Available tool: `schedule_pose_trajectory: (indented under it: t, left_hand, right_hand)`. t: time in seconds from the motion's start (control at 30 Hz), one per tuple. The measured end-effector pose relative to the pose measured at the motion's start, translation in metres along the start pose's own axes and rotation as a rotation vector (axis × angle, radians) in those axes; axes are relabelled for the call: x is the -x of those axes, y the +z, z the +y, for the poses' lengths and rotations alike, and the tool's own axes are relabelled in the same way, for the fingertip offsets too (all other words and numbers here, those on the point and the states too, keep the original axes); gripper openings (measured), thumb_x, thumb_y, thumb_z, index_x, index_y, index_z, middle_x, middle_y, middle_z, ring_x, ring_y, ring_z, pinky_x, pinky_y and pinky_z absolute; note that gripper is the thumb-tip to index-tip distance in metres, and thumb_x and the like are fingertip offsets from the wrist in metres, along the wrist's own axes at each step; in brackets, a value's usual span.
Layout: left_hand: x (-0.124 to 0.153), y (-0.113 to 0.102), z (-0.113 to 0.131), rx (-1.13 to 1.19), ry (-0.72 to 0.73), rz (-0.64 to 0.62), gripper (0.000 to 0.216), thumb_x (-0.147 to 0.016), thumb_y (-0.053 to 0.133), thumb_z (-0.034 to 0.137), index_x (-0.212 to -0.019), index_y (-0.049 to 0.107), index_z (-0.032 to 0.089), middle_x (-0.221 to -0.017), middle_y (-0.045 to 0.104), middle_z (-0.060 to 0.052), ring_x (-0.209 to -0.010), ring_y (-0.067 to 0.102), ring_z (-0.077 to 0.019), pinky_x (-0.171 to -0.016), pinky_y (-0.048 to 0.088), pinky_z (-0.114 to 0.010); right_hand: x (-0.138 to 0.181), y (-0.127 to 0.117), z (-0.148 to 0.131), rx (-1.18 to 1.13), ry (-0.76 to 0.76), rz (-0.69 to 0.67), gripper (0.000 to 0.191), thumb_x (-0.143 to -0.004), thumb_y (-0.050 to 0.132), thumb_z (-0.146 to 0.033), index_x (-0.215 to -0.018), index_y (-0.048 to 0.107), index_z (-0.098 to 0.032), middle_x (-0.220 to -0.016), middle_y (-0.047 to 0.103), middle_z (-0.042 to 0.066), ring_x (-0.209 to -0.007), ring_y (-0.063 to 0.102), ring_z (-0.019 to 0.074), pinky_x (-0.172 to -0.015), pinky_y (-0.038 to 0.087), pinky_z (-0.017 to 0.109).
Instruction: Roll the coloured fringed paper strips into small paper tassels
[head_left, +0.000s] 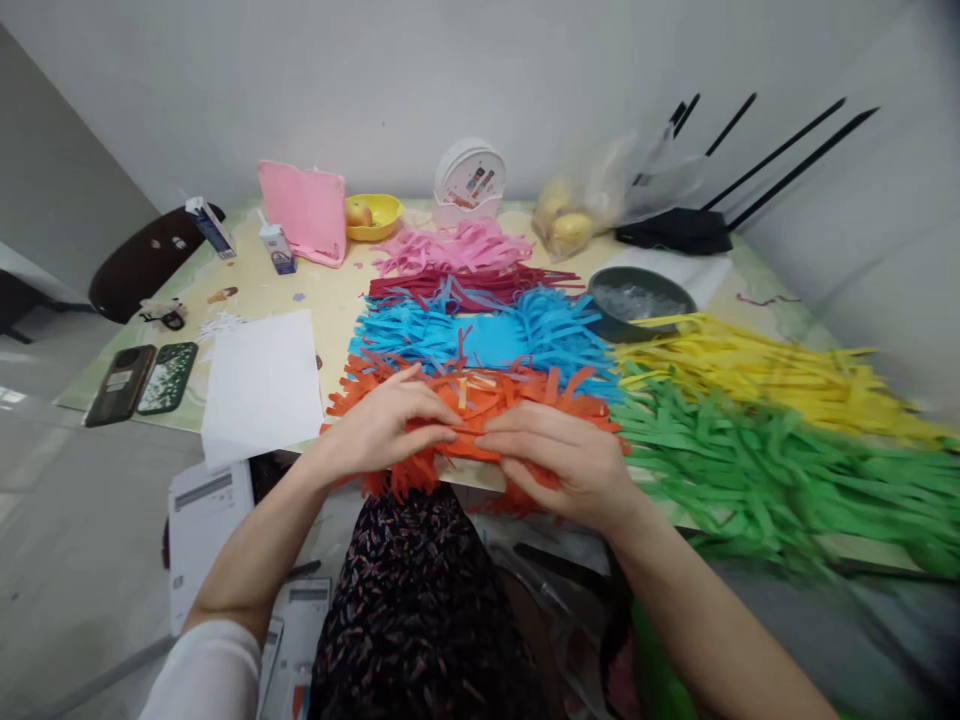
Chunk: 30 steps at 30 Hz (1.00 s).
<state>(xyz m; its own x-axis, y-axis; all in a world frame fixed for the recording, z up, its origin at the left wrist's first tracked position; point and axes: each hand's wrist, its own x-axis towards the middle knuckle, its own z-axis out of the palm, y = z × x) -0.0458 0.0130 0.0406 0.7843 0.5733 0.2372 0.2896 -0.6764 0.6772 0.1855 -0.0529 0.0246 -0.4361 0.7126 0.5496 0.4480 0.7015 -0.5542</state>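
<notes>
An orange fringed paper sheet (480, 395) lies at the near table edge. My left hand (386, 425) and my right hand (559, 460) both pinch its front edge, fingers closed on the orange strips, fingertips nearly meeting in the middle. Behind it lie blue fringed paper (487, 335), dark red fringed paper (472, 285) and pink fringed paper (457, 248). To the right spread green fringed paper (757, 465) and yellow fringed paper (772, 370).
A white sheet (259, 385) and two phones (142, 380) lie at the left. A grey bowl (637, 300), a bag of fruit (570, 225), a yellow bowl (375, 213), a pink case (304, 210) and small cartons (276, 247) stand further back. Papers (199, 530) lie on the floor.
</notes>
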Motion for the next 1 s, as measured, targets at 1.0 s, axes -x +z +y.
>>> schedule_pose_trajectory:
  t: [1.0]
  left_hand:
    - [-0.043, 0.059, 0.015, 0.558, -0.171, 0.672, 0.022, -0.087, 0.067, 0.03, -0.106, 0.077, 0.023, -0.115, 0.075, -0.008, -0.113, 0.067, -0.0238, -0.104, 0.049, -0.038]
  right_hand:
    - [-0.028, 0.012, 0.015, -0.431, 0.33, 0.383, 0.01, -0.089, 0.064, -0.022, -0.092, 0.073, -0.022, -0.087, 0.076, 0.002, -0.082, 0.071, 0.0165, -0.079, 0.057, 0.029]
